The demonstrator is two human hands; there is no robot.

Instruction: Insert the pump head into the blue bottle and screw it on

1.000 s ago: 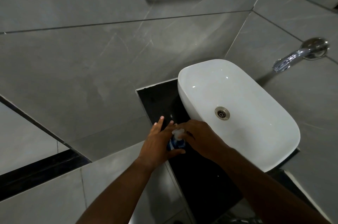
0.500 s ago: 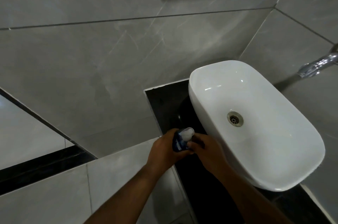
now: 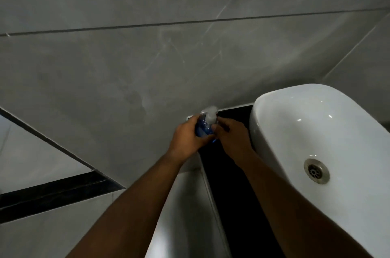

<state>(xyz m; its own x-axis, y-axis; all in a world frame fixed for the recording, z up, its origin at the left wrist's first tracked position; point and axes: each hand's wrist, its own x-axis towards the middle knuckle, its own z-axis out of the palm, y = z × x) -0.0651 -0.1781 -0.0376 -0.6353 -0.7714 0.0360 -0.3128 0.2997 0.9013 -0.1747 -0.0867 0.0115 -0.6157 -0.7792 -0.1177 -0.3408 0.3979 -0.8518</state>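
The left hand was wrapped round the bottle, probably to steady it. The right hand pinched the pump base, seemingly to twist it.

I'm seeing the blue bottle now lifted toward frame centre, its pump head upright on top, while the sink is sliding to the right edge.

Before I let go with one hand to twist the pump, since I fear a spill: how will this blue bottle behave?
The blue bottle looks like thin clear plastic, so probably light and squeezable. The pump makes it top-heavy, apt to tip. The left hand wraps it, so it should stay steady.
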